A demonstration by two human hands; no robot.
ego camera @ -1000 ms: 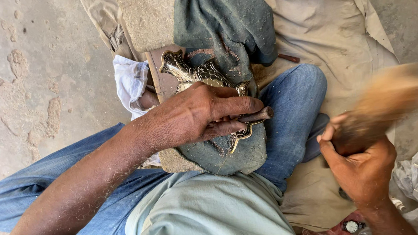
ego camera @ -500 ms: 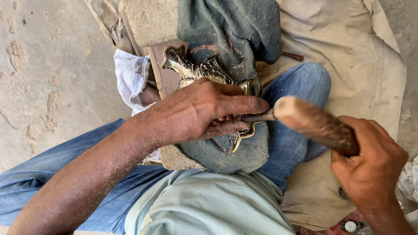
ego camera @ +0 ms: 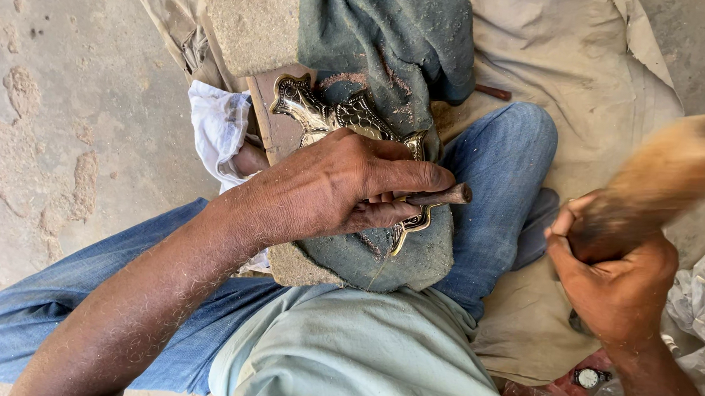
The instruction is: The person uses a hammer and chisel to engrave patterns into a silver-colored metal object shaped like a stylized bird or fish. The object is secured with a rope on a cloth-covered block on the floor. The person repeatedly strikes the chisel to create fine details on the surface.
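Punch [ego camera: 439,197]: dark, short rod, long axis level, blunt end pointing right, pinched in my left hand [ego camera: 341,185] fingers over the ornate metal piece [ego camera: 333,118] on grey cloth [ego camera: 396,44]. Right hand [ego camera: 611,282] fists a blurred wooden mallet [ego camera: 668,175], well apart.

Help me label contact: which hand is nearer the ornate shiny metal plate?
Left. The left hand rests on the ornate metal plate; the right hand is off to its side, apart.
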